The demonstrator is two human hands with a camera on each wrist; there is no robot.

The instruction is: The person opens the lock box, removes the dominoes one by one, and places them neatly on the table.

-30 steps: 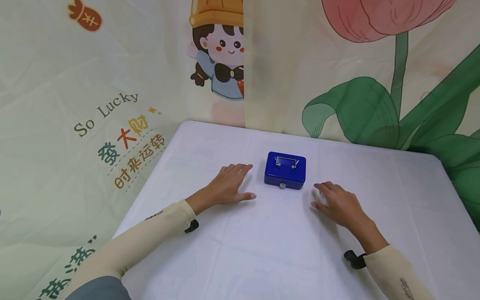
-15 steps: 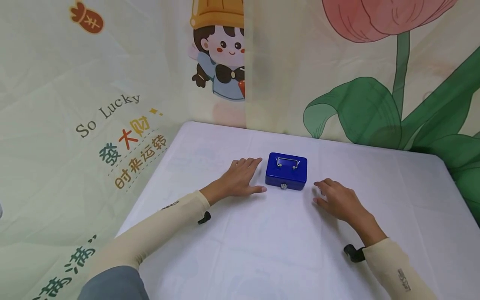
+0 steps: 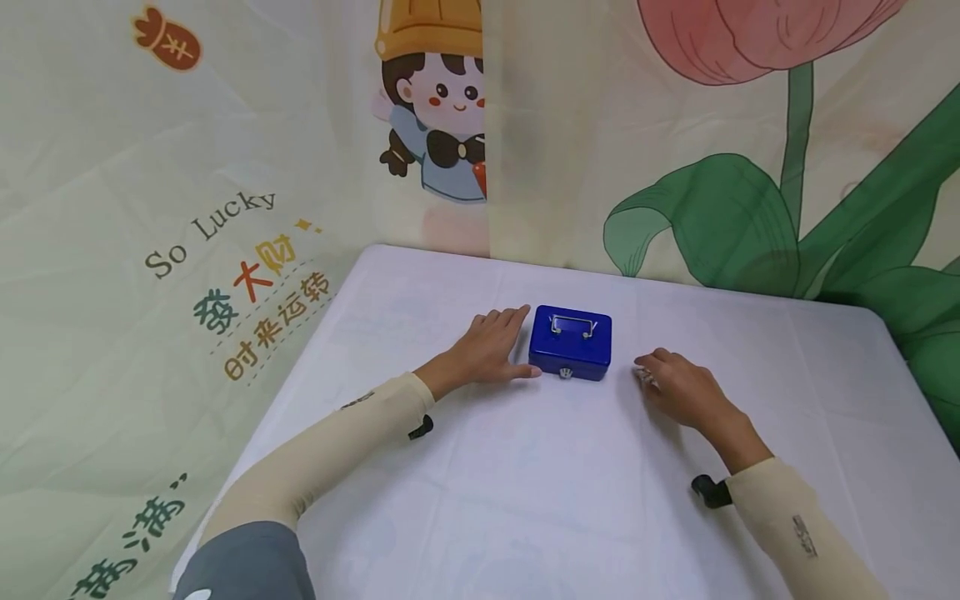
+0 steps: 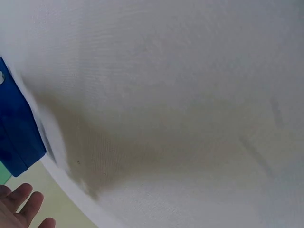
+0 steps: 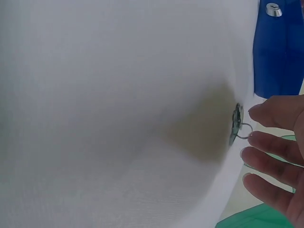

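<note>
Head view: bright, even
Tablecloth [image 3: 540, 492]: soft shadows near left hand [image 3: 487, 348], right hand [image 3: 686, 392]
2 wrist views: dimmer, softer

Place: seems a small studio-like corner; cannot be pinned down as home, office or lab.
White-covered table [image 3: 540, 517]: standing close against printed hangings [image 3: 543, 192].
Hangings: pale, wrinkled, stretched like a backdrop, meeting at a vertical edge.
Printed: pink tulip [image 3: 772, 37], cartoon figure [image 3: 450, 104] in yellow hat [image 3: 431, 33], "So Lucky" lettering [image 3: 210, 235] above Chinese characters [image 3: 253, 282].
</note>
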